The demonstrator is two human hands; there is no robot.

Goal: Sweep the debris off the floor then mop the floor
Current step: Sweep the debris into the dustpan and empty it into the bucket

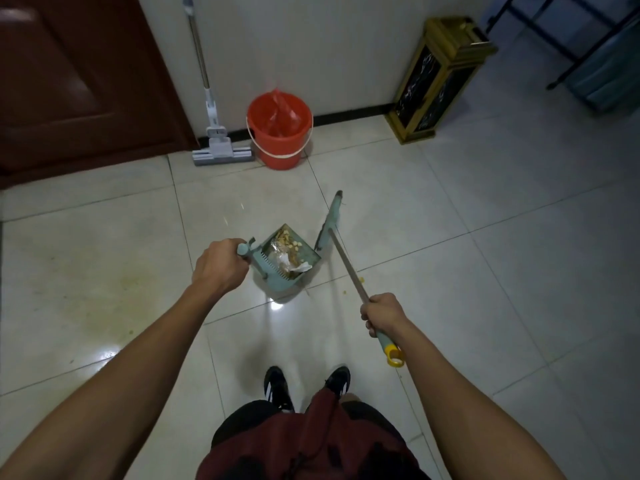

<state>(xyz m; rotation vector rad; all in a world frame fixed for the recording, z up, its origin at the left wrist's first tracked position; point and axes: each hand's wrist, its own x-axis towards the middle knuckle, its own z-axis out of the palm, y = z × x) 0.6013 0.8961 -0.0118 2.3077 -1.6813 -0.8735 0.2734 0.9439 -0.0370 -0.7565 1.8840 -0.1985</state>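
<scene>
My left hand [220, 265] grips the top of the handle of a teal dustpan [287, 261], which holds food crumbs, a wrapper and crumpled paper. My right hand [382, 315] grips the broom handle [349, 268] near its yellow-ringed end. The teal broom head [329, 225] rests on the tiles just right of the dustpan. A few yellow crumbs [362, 279] lie on the floor right of the broom handle. A grey sponge mop [220, 147] leans against the wall at the back.
An orange bucket [280, 148] with a red plastic bag stands beside the mop. A brown door [79, 81] is at the back left, a gold and black bin [436, 81] at the back right. A dark metal frame [588, 46] stands far right. My feet [306, 384] stand below the dustpan.
</scene>
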